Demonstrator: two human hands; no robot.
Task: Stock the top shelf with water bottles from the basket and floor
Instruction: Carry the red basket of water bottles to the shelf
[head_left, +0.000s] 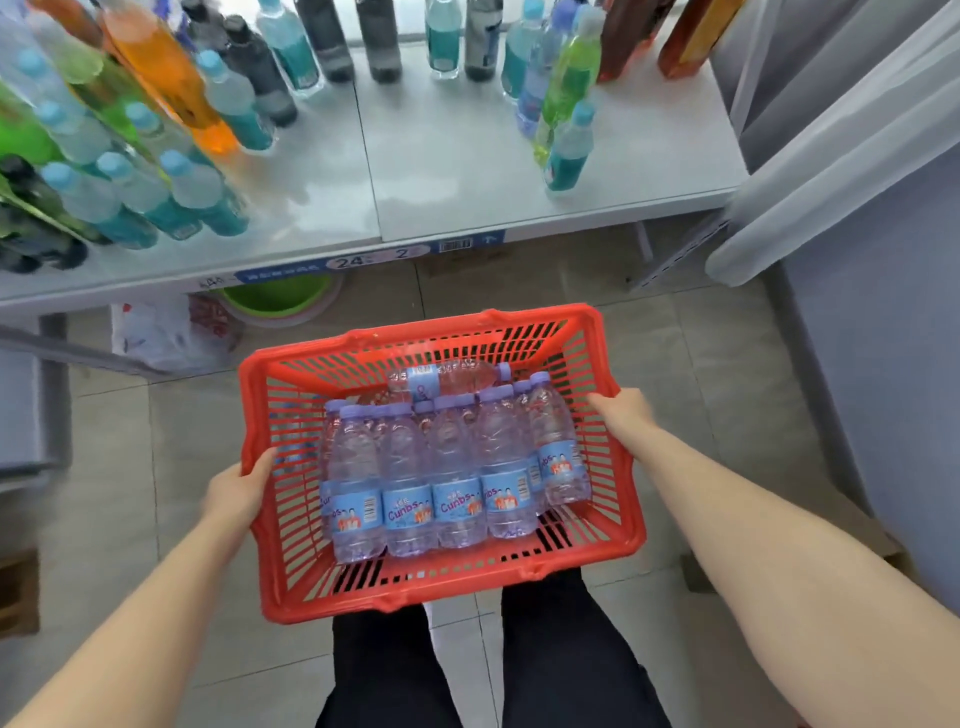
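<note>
Red basket (415, 335) spans left grip (236, 493) to right grip (621, 410)

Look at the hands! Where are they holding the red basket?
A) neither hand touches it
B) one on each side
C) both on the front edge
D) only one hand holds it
B: the left hand grips the left rim of the red basket and the right hand grips the right rim.
</note>
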